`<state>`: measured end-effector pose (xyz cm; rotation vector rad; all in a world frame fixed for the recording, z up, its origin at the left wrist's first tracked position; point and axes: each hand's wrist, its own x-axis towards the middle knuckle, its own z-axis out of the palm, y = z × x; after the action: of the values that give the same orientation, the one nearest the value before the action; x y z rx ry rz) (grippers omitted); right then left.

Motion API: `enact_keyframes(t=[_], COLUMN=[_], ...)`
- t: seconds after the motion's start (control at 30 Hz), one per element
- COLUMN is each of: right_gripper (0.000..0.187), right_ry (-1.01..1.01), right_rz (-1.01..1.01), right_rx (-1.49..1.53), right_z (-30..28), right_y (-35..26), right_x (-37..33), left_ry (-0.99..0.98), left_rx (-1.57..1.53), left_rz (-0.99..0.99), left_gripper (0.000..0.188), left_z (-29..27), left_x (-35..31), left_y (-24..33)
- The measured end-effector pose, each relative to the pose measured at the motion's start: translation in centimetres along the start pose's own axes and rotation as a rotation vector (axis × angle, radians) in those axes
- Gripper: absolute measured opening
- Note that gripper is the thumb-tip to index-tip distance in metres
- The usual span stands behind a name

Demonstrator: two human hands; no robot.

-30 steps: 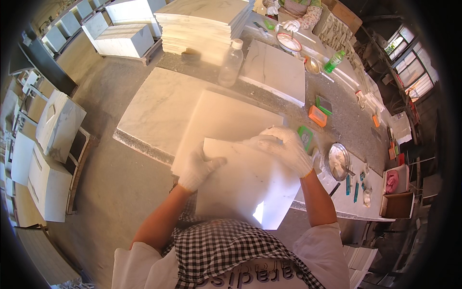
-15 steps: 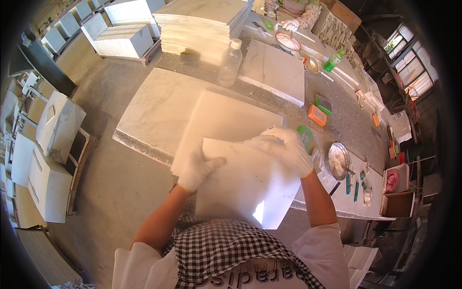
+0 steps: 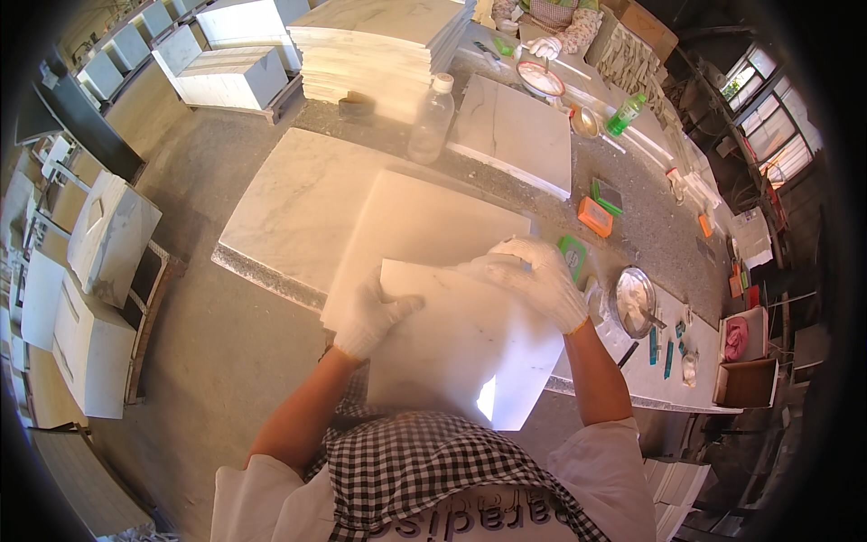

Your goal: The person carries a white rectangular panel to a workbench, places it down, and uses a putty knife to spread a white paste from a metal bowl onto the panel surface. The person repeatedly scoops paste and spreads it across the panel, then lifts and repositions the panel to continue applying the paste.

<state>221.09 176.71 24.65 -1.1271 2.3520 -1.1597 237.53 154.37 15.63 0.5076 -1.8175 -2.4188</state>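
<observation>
A pale, polished marble tile (image 3: 452,339) is tilted up against my checked apron, its glossy face catching a bright reflection. My left hand (image 3: 375,316), in a white knit glove, closes round the tile's left edge, thumb on the face. At the upper right edge, my gloved right hand (image 3: 533,275) has its fingers bent and pressed together on the tile; their tips are partly hidden. Beyond it, another white tile (image 3: 433,212) lies on a larger marble slab (image 3: 289,199).
A clear plastic bottle (image 3: 431,122) stands beside a tall tile stack (image 3: 370,63). Right of me are a bowl of white paste (image 3: 632,298), an orange box (image 3: 595,217) and a green box (image 3: 572,256). Across the bench, a co-worker's gloved hand (image 3: 545,47) is over another bowl (image 3: 540,79).
My hands and the tile keep the same position. Across the bench, the co-worker's other arm has shifted slightly.
</observation>
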Motion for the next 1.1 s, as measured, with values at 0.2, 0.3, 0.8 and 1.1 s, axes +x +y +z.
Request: enact_keyframes(t=[0.2, 0.3, 0.8, 1.1], right_gripper=[0.03, 0.03, 0.029, 0.028], right_ry=[0.015, 0.008, 0.017, 0.028], right_rz=[-0.004, 0.016, 0.003, -0.015], right_rx=[-0.018, -0.008, 0.013, -0.005], right_z=[-0.1, -0.2, -0.2, -0.3], right_y=[-0.2, -0.1, 0.1, 0.2], right_x=[-0.2, -0.3, -0.3, -0.5], left_ry=[0.0, 0.005, -0.008, 0.001], left_rx=[0.028, 0.043, 0.028, -0.002], left_rz=[-0.037, -0.035, -0.005, 0.01], left_gripper=[0.059, 0.059, 0.06, 0.06], left_z=[0.1, 0.1, -0.1, -0.1], left_x=[-0.3, -0.3, -0.1, 0.0], left_y=[0.8, 0.9, 0.3, -0.2])
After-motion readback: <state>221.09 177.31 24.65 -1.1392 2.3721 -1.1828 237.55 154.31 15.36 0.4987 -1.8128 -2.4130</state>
